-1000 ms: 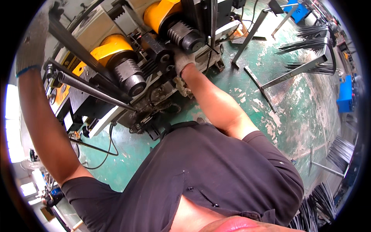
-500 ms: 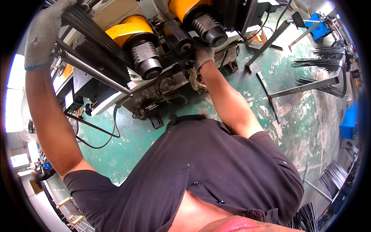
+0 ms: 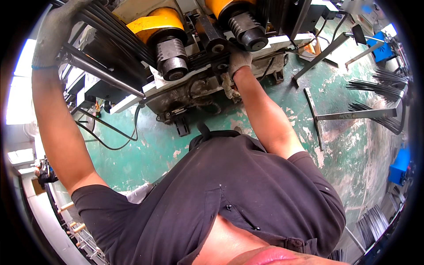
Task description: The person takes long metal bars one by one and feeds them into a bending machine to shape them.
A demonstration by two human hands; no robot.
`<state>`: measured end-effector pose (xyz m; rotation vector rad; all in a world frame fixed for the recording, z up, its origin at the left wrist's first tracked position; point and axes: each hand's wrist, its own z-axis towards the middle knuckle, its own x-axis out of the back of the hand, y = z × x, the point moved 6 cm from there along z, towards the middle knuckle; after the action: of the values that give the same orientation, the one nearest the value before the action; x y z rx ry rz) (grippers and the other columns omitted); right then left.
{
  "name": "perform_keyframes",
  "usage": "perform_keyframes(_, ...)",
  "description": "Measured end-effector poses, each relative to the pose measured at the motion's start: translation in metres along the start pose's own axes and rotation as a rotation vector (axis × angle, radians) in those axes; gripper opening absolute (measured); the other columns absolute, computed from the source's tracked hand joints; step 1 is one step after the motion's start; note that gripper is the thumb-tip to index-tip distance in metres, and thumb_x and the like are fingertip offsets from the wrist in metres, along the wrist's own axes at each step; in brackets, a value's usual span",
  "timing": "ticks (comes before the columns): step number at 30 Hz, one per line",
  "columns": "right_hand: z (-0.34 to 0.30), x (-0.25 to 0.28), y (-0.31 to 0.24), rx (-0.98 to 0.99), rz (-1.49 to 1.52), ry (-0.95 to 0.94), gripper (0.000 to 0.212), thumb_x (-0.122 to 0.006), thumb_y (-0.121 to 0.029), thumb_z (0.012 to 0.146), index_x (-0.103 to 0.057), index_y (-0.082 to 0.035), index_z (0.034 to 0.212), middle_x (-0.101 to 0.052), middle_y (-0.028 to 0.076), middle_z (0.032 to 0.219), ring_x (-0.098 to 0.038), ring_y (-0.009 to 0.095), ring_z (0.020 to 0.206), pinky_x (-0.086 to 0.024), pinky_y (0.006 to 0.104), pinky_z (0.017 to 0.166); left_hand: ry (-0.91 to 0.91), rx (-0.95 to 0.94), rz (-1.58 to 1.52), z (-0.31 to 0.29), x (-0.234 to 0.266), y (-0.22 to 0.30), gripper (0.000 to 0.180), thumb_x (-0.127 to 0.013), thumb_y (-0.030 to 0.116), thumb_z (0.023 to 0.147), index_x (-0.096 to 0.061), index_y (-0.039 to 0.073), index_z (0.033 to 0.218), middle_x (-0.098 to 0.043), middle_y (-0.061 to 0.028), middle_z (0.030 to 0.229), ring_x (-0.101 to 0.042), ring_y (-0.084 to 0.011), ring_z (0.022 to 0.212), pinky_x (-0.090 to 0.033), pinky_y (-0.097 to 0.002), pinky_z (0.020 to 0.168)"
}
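My left hand, in a grey knitted glove, reaches to the upper left corner. Its fingers curl over a bundle of long black metal rods slanting down toward the machine; the fingertips are partly cut off by the frame's top edge. My right hand, gloved as well, reaches in under the machine's front between the rollers. Its fingers are hidden behind the machine parts. Beside it stand two toothed steel rollers with yellow housings, and a dark block between them.
A threaded steel bar slopes below the rods. Black cables hang over the worn green floor. At right, a metal stand bears bundles of thin dark rods. Blue boxes stand farther right.
The view has shifted, so the machine sits slightly higher and farther right in the picture. Both hands keep their places, the left at the rods and the right under the machine.
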<state>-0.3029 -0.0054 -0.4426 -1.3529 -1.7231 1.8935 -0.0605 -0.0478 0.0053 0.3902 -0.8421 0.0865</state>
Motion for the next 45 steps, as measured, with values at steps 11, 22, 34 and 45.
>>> perform_keyframes(11,0.013,0.002,0.019,0.144,-0.094,-0.133,0.042,-0.077,-0.024,0.087,-0.069,0.000,0.121,-0.071,0.013,0.121,-0.065,0.027,0.112,-0.048,0.0376,0.095,-0.179,0.492,-0.059,-0.012,0.061,-0.141,0.043,-0.067,0.041,0.099,-0.075,0.007,0.123,-0.076,-0.0095,0.117,-0.069,-0.0207,0.119,-0.047,-0.0346,0.110)
perform_keyframes(22,0.017,0.004,0.017,0.190,-0.517,-0.044,0.055,-0.080,-0.032,0.088,-0.066,0.008,0.124,-0.070,0.020,0.127,-0.065,0.030,0.123,-0.049,0.0393,0.101,-0.212,0.535,-0.063,-0.009,0.051,-0.111,0.038,-0.058,0.031,0.106,-0.072,0.005,0.129,-0.074,-0.0099,0.123,-0.067,-0.0183,0.122,-0.048,-0.0319,0.111)
perform_keyframes(34,-0.099,0.084,-0.093,0.024,-0.085,-0.051,0.032,-0.076,-0.012,0.088,-0.068,0.002,0.116,-0.074,0.007,0.105,-0.067,0.017,0.095,-0.052,0.0347,0.088,-0.092,0.208,0.695,-0.124,0.045,0.040,0.037,-0.050,0.008,0.106,-0.067,0.007,0.138,-0.073,-0.0106,0.122,-0.069,-0.0217,0.114,-0.054,-0.0360,0.100)
perform_keyframes(45,-0.137,0.527,-0.291,0.399,-0.321,0.744,0.012,-0.066,-0.012,0.103,-0.062,-0.003,0.110,-0.065,0.001,0.083,-0.061,0.012,0.062,-0.051,0.0282,0.054,0.254,1.061,-1.393,-0.235,-0.362,0.180,0.027,-0.052,0.012,0.098,-0.058,-0.003,0.120,-0.068,-0.0215,0.108,-0.067,-0.0341,0.106,-0.049,-0.0455,0.106)
